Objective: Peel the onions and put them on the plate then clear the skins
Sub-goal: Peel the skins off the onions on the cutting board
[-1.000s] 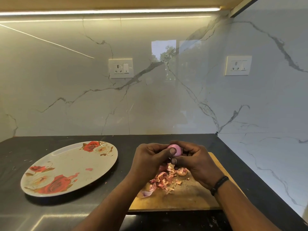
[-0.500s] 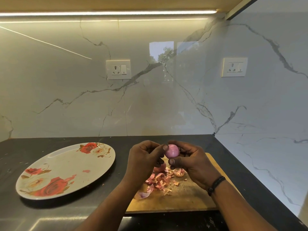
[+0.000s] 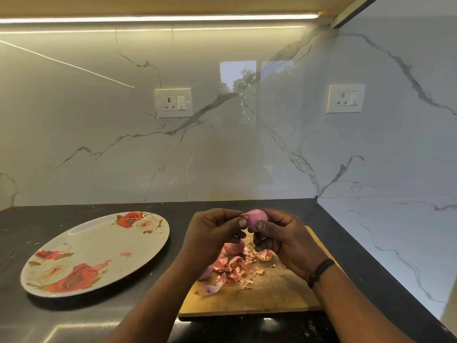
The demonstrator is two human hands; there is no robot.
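Above wooden board (image 3: 259, 298), glossy (round) onion (image 3: 256, 218).

Down on the dark, glossy stone counter (image 3: 247, 205), running back to the marble wall and into the right-hand corner. At left sits a large oval white plate printed with red roses (image 3: 74, 233), flat on the surface, a few pink flecks on its face. Well apart from it, to the right, lies a worn rectangular wooden cutting board (image 3: 272, 295), its near edge parallel to the counter's front. Tiny scraps of skin dot the dark stone to the left of the plate, and more specks show between plate and board. Light reflections gleam along the counter's front strip, below plate and board.
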